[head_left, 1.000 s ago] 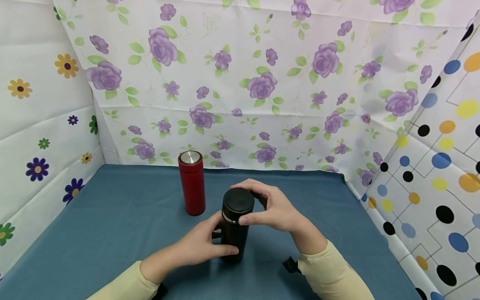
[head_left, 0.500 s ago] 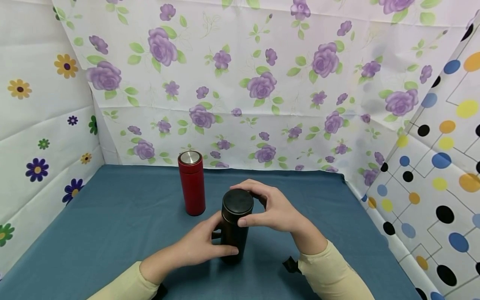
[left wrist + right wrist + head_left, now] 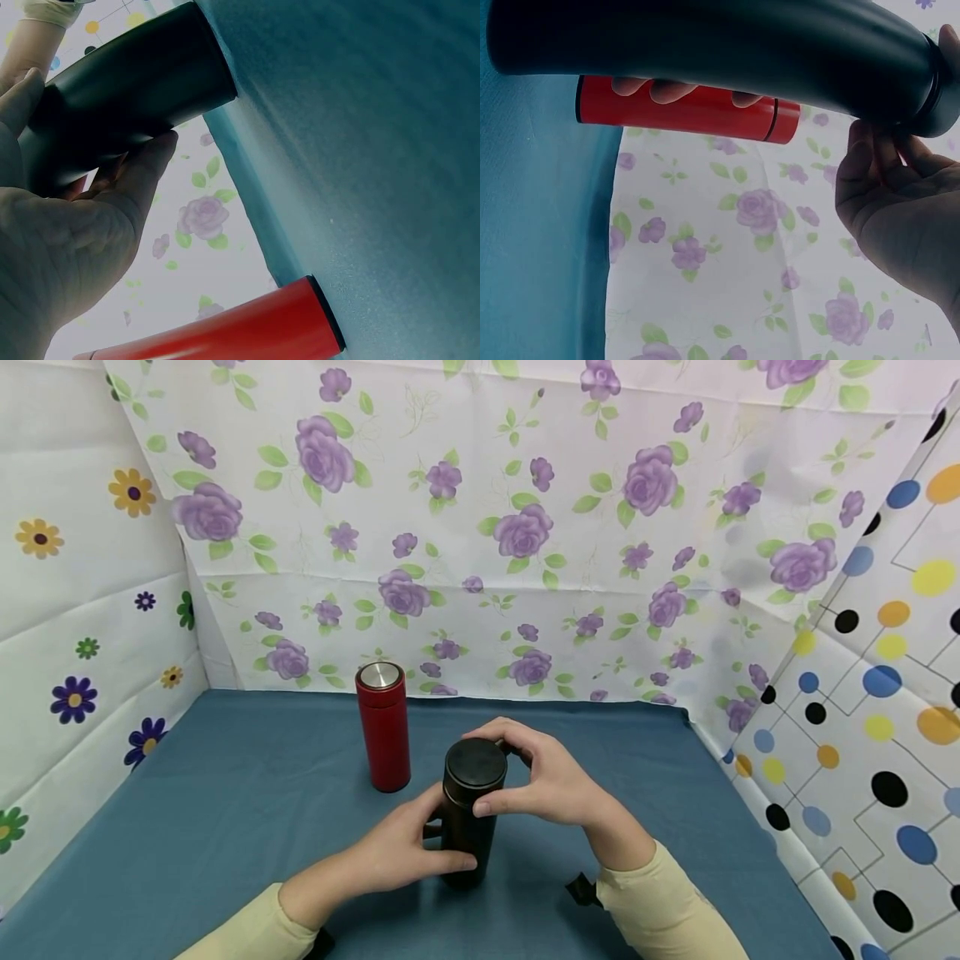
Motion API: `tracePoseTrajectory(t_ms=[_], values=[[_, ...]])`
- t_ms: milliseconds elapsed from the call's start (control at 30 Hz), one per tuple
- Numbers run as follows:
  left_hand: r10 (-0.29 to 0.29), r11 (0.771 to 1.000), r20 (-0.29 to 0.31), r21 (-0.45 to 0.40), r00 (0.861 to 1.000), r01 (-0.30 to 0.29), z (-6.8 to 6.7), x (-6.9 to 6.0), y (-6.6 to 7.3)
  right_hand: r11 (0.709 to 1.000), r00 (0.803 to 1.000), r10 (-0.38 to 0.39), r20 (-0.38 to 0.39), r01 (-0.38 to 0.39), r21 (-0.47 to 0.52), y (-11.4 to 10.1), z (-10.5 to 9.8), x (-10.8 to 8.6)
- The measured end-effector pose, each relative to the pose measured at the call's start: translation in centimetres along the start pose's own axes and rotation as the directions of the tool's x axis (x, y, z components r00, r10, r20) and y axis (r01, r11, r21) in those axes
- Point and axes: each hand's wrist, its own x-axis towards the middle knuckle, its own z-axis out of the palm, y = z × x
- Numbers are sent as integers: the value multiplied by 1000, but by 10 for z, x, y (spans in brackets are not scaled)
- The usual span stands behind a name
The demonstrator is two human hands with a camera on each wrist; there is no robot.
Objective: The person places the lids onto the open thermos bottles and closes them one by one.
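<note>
A black thermos flask [image 3: 467, 837] stands upright on the blue cloth in the head view. My left hand [image 3: 397, 847] grips its body from the left, thumb across the front. Up at the top, my right hand [image 3: 546, 781] holds the black lid [image 3: 477, 763] between thumb and fingers. The lid sits on the flask body. In the right wrist view the fingers of the right hand [image 3: 904, 199] curl round the lid end. Behind and to the left stands a red thermos flask [image 3: 386, 735] with a silver top; neither hand touches it.
A blue cloth [image 3: 247, 810] covers the table. Floral sheets [image 3: 480, 568] rise at the back, with a dotted sheet [image 3: 885, 710] on the right and a flowered one [image 3: 75, 627] on the left. A small black strap [image 3: 582, 890] hangs by the right sleeve.
The lid has come down slightly, and the silver ring that showed beneath it is out of sight. The right thumb has shifted a little left. The left hand and red flask stay put.
</note>
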Motion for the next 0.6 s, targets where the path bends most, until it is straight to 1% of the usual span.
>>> tracePoseTrajectory(t_ms=[233,367,600], values=[[10,1000,3,1,1000,-10,0,0,-1,996,999,-13,-40,9,-84,-3,4,1],[13,1000,5,-8,1000,-13,0,0,0,995,998,-13,-56,7,-104,-5,5,1],[16,1000,4,-9,1000,-16,-1,0,0,993,998,-4,-57,-2,-118,-5,6,1]])
